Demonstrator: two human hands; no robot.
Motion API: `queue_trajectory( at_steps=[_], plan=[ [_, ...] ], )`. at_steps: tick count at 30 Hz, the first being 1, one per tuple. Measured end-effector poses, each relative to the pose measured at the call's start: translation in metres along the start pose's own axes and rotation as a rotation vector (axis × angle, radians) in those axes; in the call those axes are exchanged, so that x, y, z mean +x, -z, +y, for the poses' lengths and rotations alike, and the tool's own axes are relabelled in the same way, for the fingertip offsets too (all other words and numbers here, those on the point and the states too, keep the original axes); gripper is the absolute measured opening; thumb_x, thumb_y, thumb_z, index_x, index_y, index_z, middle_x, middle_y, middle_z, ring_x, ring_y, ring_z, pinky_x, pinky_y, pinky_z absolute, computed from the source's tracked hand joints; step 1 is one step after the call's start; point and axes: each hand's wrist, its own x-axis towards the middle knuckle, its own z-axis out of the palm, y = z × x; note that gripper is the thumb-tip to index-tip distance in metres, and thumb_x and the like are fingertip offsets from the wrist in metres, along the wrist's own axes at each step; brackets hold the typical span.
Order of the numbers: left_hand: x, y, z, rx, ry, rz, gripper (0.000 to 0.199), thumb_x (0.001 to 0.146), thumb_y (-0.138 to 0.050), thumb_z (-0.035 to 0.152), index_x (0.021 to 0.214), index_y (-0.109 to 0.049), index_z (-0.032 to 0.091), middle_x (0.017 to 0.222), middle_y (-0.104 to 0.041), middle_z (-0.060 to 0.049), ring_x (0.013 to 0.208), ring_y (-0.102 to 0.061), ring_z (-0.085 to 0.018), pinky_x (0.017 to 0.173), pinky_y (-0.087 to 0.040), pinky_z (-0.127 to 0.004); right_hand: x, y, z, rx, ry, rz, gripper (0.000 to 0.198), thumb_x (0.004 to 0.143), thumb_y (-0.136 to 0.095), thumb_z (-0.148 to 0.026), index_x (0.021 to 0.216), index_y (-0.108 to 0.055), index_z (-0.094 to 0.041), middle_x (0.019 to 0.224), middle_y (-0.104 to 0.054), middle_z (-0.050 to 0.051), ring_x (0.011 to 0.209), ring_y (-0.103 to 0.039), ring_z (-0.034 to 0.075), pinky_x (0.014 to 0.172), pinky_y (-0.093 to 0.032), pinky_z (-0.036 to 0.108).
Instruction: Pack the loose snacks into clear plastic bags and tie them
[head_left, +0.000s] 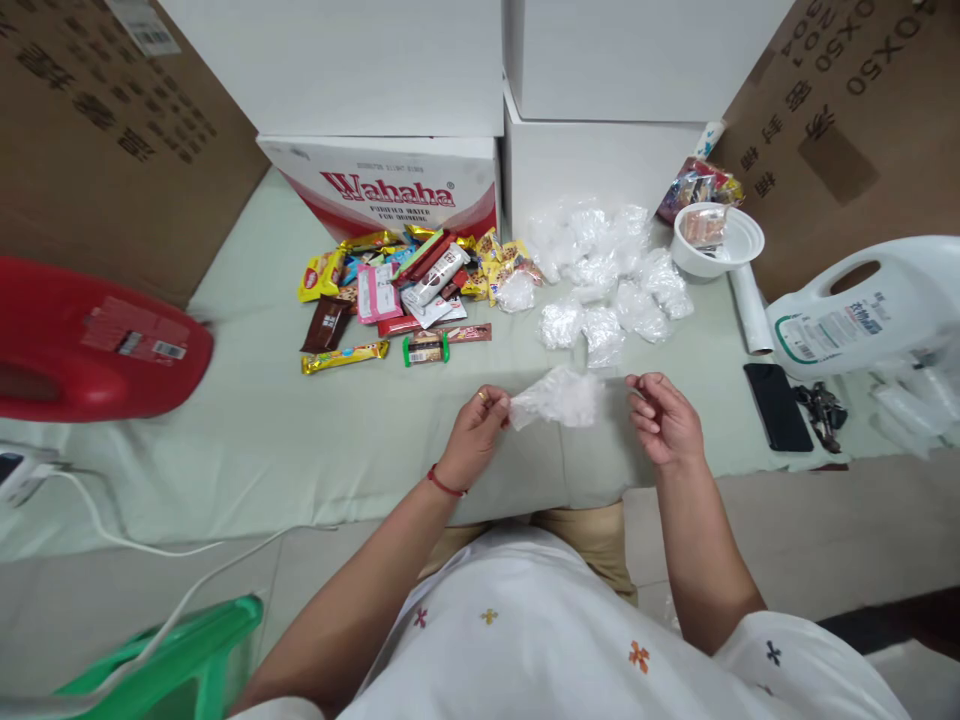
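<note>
In my left hand [480, 425], a crumpled clear plastic bag [562, 398] is pinched by one corner between thumb and fingertips, spread out to the right above the cloth. My right hand [664, 415] is just past the bag's far end, its fingers curled together and a small gap between them and the plastic. No held thing shows in it. Beyond the bag lie several crumpled clear plastic bags [600, 335] in a loose heap. A pile of wrapped snacks [427, 280] sits to the left of the heap, with a green-ended packet [426, 349] at its front.
White boxes [375, 185] stand along the back, and cardboard cartons [90, 120] flank both sides. A red jug [112, 340] is at left. At right are a white bowl [718, 262], a detergent jug [870, 305], a phone [778, 407] and a plastic roll [751, 310].
</note>
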Motion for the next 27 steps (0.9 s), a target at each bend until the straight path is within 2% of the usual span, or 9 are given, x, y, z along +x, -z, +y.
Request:
queue_trajectory(
  at_steps=[3,6,10,14,17,19,21,24,27],
  plan=[
    [-0.004,0.0,-0.002,-0.1,0.06,0.022,0.045,0.08,-0.08,0.059,0.085,-0.06,0.019,0.106,-0.066,-0.004,0.087,-0.058,-0.014,0.079,-0.05,-0.027,0.002,-0.006,-0.004,-0.263,0.17,-0.042,0.028,0.08,-0.08,-0.048,0.092,-0.066,-0.027,0.103,-0.071,0.002,0.055,-0.045,0.009,0.038,-0.027,0.02],
    [-0.008,-0.004,-0.001,-0.156,0.12,0.002,0.047,0.077,-0.082,0.059,0.086,-0.06,0.019,0.117,-0.066,-0.006,0.097,-0.061,-0.018,0.082,-0.053,-0.03,0.001,-0.02,0.006,-0.816,0.314,-0.271,0.046,0.076,-0.085,-0.039,0.118,-0.07,-0.03,0.114,-0.071,0.005,0.071,-0.06,0.015,0.059,-0.048,0.027],
    [-0.01,-0.001,0.003,-0.178,0.142,0.071,0.045,0.074,-0.084,0.056,0.085,-0.061,0.018,0.121,-0.068,-0.007,0.099,-0.062,-0.019,0.079,-0.055,-0.031,0.008,-0.024,0.018,-1.304,0.339,-0.374,0.019,0.084,-0.073,-0.027,0.102,-0.078,-0.022,0.101,-0.074,0.008,0.087,-0.067,0.023,0.082,-0.052,0.036],
    [-0.013,0.01,0.005,-0.259,0.246,0.14,0.042,0.068,-0.089,0.046,0.079,-0.06,0.018,0.108,-0.072,-0.005,0.093,-0.065,-0.018,0.076,-0.057,-0.03,0.031,-0.022,-0.009,-1.142,0.362,-0.188,0.035,0.095,-0.063,-0.049,0.107,-0.077,-0.02,0.091,-0.074,0.007,0.075,-0.067,0.02,0.072,-0.055,0.034],
    [-0.017,0.011,0.006,-0.354,0.324,0.133,0.043,0.061,-0.093,0.04,0.074,-0.058,0.017,0.094,-0.071,-0.002,0.086,-0.067,-0.017,0.074,-0.06,-0.031,0.05,-0.032,-0.038,-1.044,0.492,-0.106,0.063,0.092,-0.062,-0.065,0.141,-0.063,-0.024,0.132,-0.066,0.013,0.081,-0.068,0.02,0.074,-0.059,0.037],
    [-0.019,0.009,0.008,-0.389,0.339,0.119,0.044,0.059,-0.095,0.038,0.072,-0.058,0.017,0.085,-0.068,0.0,0.08,-0.067,-0.015,0.073,-0.062,-0.031,0.054,-0.042,-0.047,-1.065,0.564,-0.145,0.078,0.089,-0.066,-0.066,0.155,-0.048,-0.029,0.159,-0.043,0.016,0.093,-0.07,0.022,0.082,-0.06,0.042],
    [-0.021,0.007,0.011,-0.408,0.347,0.106,0.046,0.059,-0.096,0.039,0.073,-0.059,0.016,0.077,-0.064,0.002,0.074,-0.064,-0.013,0.069,-0.062,-0.03,0.049,-0.049,-0.043,-1.093,0.591,-0.339,0.081,0.086,-0.071,-0.065,0.156,-0.047,-0.031,0.165,-0.036,0.015,0.107,-0.068,0.026,0.091,-0.058,0.045],
    [-0.021,0.011,0.014,-0.403,0.365,0.072,0.046,0.06,-0.096,0.042,0.076,-0.062,0.015,0.073,-0.061,0.004,0.066,-0.06,-0.01,0.058,-0.059,-0.024,0.03,-0.05,-0.015,-1.068,0.585,-0.716,0.053,0.085,-0.076,-0.058,0.128,-0.071,-0.029,0.135,-0.066,0.011,0.124,-0.061,0.03,0.104,-0.052,0.047],
    [-0.017,0.019,0.011,-0.391,0.375,0.056,0.042,0.063,-0.094,0.038,0.079,-0.063,0.016,0.074,-0.062,0.003,0.065,-0.061,-0.01,0.051,-0.055,-0.02,0.013,-0.04,0.022,-0.953,0.437,-0.589,0.028,0.091,-0.07,-0.052,0.092,-0.077,-0.024,0.091,-0.073,0.006,0.099,-0.067,0.024,0.092,-0.055,0.04]
  ],
)
